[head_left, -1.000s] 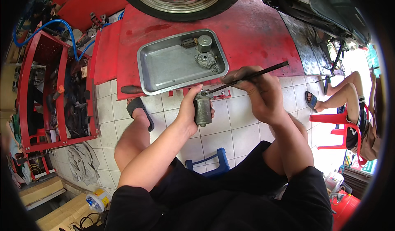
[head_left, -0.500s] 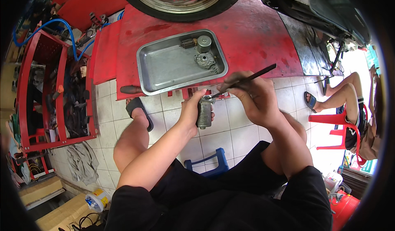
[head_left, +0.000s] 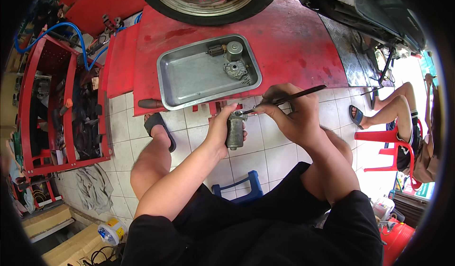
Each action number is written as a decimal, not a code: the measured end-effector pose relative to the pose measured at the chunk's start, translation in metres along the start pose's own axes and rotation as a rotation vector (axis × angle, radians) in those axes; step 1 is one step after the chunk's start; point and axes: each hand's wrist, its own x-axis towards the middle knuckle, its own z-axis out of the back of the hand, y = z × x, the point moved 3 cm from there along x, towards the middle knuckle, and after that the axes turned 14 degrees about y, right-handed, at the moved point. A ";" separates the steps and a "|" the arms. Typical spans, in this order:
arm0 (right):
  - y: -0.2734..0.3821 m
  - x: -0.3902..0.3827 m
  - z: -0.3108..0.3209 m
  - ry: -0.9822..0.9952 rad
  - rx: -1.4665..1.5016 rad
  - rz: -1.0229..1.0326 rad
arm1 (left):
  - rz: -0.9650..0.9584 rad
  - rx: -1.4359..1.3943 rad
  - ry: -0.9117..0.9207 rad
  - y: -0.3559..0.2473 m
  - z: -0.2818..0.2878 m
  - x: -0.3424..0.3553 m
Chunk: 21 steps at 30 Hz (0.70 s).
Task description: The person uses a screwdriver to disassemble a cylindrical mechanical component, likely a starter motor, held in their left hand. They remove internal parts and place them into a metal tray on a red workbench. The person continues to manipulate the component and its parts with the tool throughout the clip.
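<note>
My left hand is closed around a grey cylindrical metal motor housing, holding it upright with its fitting uppermost. My right hand grips a long, thin dark tool, whose inner end is at the housing's top; whether it touches is unclear. Beyond both hands, a steel tray rests on a red platform. Grouped at the tray's right are a metal can, an armature, a cast metal part and several small pieces.
A vehicle wheel stands behind the tray; a dark handle lies left of it. A red tool cart is at left, a blue stool below my hands. Another person's legs and red stool are at right.
My left hand and the housing have shifted slightly down and right. The dark tool lies flatter, its outer end lower and further left than a second ago, with my right hand turned along.
</note>
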 end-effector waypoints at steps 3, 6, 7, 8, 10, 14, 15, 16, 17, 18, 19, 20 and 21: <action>0.005 0.005 -0.008 -0.129 0.114 -0.012 | 0.002 -0.007 0.021 0.001 -0.001 0.000; 0.011 0.012 -0.016 -0.226 0.207 0.120 | 0.019 -0.018 0.021 0.000 -0.005 0.000; 0.006 0.009 -0.010 -0.134 0.089 0.162 | 0.018 -0.017 0.026 -0.001 -0.006 -0.001; 0.003 0.007 -0.007 -0.059 0.031 0.158 | 0.015 -0.017 0.028 -0.001 -0.005 -0.001; 0.000 0.002 -0.002 0.073 -0.028 0.112 | 0.022 -0.017 0.028 -0.001 -0.004 -0.001; 0.002 0.001 0.000 0.151 0.005 -0.001 | 0.081 -0.003 0.036 0.004 -0.004 -0.002; 0.003 0.002 0.000 0.131 0.048 -0.003 | 0.098 0.003 0.041 0.005 -0.005 -0.002; 0.003 0.003 -0.004 0.071 0.136 0.023 | 0.091 0.012 0.039 0.005 -0.005 -0.002; 0.004 0.004 -0.006 0.012 0.224 0.048 | 0.085 0.019 0.039 0.004 -0.006 -0.002; 0.003 0.003 -0.007 -0.017 0.284 0.087 | 0.079 0.027 0.039 0.003 -0.007 -0.003; 0.003 0.002 -0.008 -0.047 0.344 0.126 | 0.079 0.023 0.039 0.003 -0.008 -0.003; 0.001 0.001 -0.007 -0.028 0.337 0.143 | 0.079 0.017 0.037 0.002 -0.008 -0.004; -0.002 -0.001 -0.005 -0.009 0.329 0.160 | 0.078 0.011 0.035 0.002 -0.008 -0.004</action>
